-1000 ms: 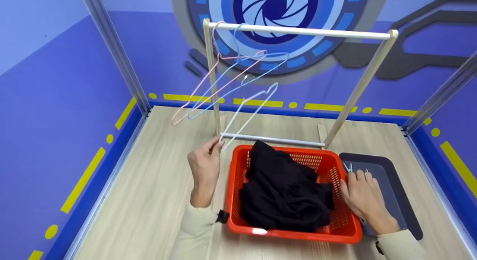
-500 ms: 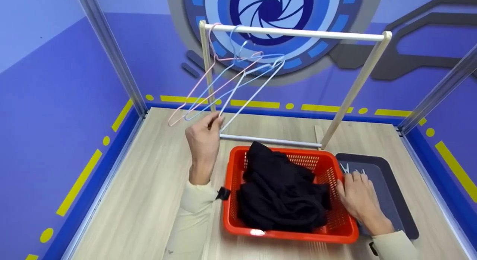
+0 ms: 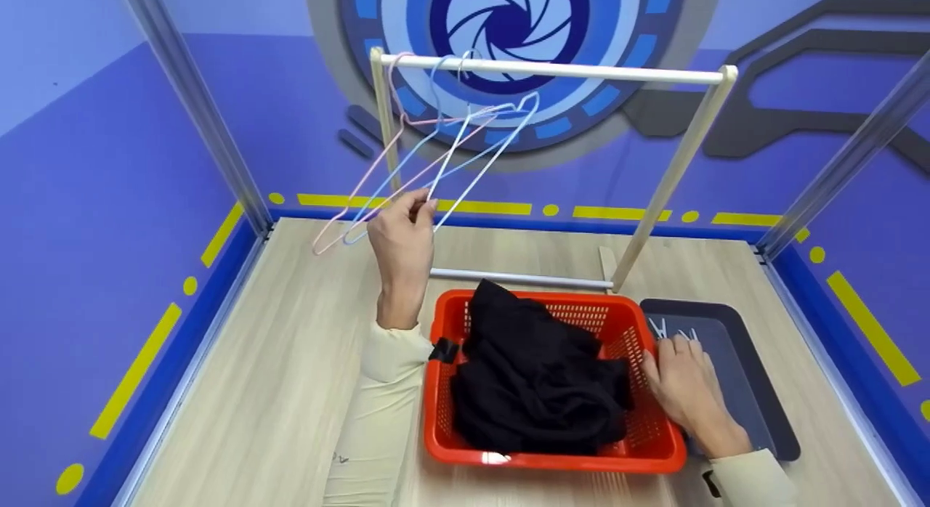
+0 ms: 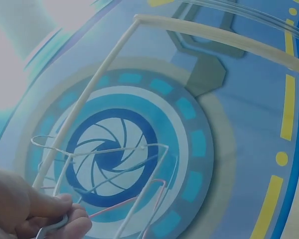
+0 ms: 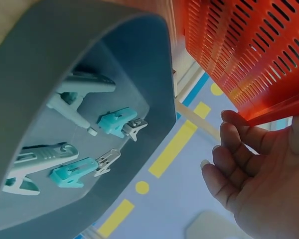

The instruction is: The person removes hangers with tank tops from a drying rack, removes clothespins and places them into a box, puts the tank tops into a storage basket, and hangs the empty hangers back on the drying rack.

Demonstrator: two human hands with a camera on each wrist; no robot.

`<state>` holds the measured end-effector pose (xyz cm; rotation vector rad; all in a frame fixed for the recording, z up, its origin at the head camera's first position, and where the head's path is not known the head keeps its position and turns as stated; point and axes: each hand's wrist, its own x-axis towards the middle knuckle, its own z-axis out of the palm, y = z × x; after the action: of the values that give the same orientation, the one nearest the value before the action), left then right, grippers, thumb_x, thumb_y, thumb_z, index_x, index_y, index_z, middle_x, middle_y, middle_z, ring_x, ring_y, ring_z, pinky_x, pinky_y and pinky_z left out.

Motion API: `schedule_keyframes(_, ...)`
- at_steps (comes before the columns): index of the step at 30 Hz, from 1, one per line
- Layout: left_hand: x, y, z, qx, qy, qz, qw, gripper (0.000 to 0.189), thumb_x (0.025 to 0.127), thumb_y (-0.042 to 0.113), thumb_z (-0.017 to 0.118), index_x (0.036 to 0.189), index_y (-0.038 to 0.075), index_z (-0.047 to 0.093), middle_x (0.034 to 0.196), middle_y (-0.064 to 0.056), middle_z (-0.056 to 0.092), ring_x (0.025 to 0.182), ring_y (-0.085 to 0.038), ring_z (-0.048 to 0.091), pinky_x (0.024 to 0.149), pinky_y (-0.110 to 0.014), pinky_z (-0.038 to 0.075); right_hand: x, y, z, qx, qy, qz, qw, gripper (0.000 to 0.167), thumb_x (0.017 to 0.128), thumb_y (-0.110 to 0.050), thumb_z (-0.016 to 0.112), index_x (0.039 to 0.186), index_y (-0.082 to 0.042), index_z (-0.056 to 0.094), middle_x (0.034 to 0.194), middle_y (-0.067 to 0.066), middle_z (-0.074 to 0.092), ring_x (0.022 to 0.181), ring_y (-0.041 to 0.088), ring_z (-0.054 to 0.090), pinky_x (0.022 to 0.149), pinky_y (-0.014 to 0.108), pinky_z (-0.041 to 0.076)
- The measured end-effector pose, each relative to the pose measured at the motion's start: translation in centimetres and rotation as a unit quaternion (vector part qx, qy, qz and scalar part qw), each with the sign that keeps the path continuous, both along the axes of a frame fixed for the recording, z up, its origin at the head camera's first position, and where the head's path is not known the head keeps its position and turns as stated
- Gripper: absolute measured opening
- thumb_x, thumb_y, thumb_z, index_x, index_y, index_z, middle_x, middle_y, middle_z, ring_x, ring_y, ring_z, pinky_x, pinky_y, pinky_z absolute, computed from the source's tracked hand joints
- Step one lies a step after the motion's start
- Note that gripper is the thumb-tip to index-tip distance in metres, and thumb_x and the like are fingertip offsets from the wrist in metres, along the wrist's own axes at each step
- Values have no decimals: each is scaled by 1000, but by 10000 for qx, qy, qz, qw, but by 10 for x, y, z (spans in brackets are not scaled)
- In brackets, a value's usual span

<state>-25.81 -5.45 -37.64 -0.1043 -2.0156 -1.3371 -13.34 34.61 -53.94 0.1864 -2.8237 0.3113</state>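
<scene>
My left hand (image 3: 403, 234) pinches the lower corner of a white wire hanger (image 3: 484, 169) between thumb and fingers. The hanger's hook is at the rack's top rail (image 3: 581, 70); whether it bears on the rail I cannot tell. A pink hanger (image 3: 361, 179) and a blue hanger (image 3: 392, 174) hang from that rail's left end. In the left wrist view, the white hanger (image 4: 109, 149) extends up from the hand (image 4: 35, 204). My right hand (image 3: 686, 383) rests at the right rim of a red basket (image 3: 552, 460), its fingers loosely bent in the right wrist view.
Black cloth (image 3: 538, 376) lies heaped in the basket. A dark grey tray (image 3: 755, 376) sits right of it, holding several clips, among them a teal clip (image 5: 74, 173). Behind the basket stands the rack, with a wooden right post (image 3: 672, 180) and a low white bar (image 3: 519, 277).
The left hand has raised the white hanger from below the other hangers to rail height, and its hook has come up to the rail. The right hand has stayed by the basket rim.
</scene>
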Motion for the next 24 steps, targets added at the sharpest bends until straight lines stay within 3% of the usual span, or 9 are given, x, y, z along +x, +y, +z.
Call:
schedule_keyframes(8, 0, -6, 0, -190, -347, 200, 9990, 12, 94, 3, 80, 104, -3, 82, 88, -14, 78, 77, -28, 73, 74, -43, 59, -7, -7, 0, -207, -82, 129, 9997, 25, 106, -20, 56, 92, 0, 56, 88, 14, 48, 85, 39, 45, 72, 49, 37)
schedule_keyframes(11, 4, -7, -3, -214, -257, 262, 9991, 15, 95, 4, 80, 108, -2, 82, 94, -13, 79, 81, -27, 76, 78, -42, 61, -8, -8, 0, -262, -62, 157, 9995, 25, 106, -20, 56, 93, 1, 57, 87, 14, 49, 85, 39, 45, 72, 51, 37)
schedule_keyframes(14, 8, -7, -8, -227, 48, 341, 9992, 18, 94, 6, 81, 111, -2, 81, 100, -14, 80, 88, -28, 77, 83, -42, 62, -9, -6, 0, -321, -51, 126, 9994, 25, 106, -20, 57, 95, 2, 59, 87, 14, 49, 86, 39, 46, 72, 52, 37)
schedule_keyframes(18, 15, -4, -18, -514, 707, 421, 9953, 20, 92, 7, 82, 110, -2, 81, 105, -15, 79, 95, -31, 77, 88, -45, 61, -4, -3, 5, -314, -314, -129, 9989, 29, 106, -21, 61, 101, 7, 62, 92, 20, 54, 91, 43, 48, 78, 56, 41)
schedule_keyframes(22, 28, 2, -31, -904, 1542, 426, 9830, 25, 91, 7, 82, 115, -1, 79, 120, -17, 76, 116, -36, 70, 102, -50, 54, 5, -7, 22, -245, -596, -333, 9974, 39, 106, -25, 65, 114, 13, 64, 105, 30, 58, 97, 48, 50, 84, 63, 44)
schedule_keyframes(24, 37, 7, -39, -1067, 1909, 298, 9753, 28, 90, 6, 82, 117, -1, 78, 127, -18, 73, 125, -40, 65, 108, -52, 50, 10, -11, 33, -299, -452, -334, 9980, 42, 106, -25, 67, 119, 15, 63, 109, 33, 59, 100, 51, 51, 85, 65, 44)
